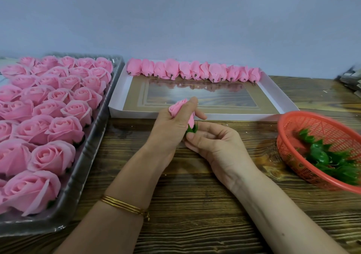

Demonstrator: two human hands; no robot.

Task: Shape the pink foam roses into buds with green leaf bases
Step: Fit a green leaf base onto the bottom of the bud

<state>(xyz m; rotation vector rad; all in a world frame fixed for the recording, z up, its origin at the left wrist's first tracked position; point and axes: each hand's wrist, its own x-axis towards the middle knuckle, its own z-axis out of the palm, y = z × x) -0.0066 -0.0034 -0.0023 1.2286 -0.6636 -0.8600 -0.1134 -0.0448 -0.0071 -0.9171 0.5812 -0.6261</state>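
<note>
My left hand (172,125) grips a pink foam rose bud (178,106), its fingers wrapped round the petals so only the tip and one side show. At the bud's bottom sits a green leaf base (192,129), and my right hand (212,140) pinches that base from below with thumb and fingertips. Both hands hover over the wooden table (195,195) in front of a white box lid (195,115). A row of several finished pink buds (193,72) lies along the lid's far edge.
A clear plastic tray (82,167) at the left is packed with several open pink roses (52,156). A red mesh basket (289,156) at the right holds several green leaf bases (320,156). A grey wall stands behind; clutter lies at the far right edge (351,83).
</note>
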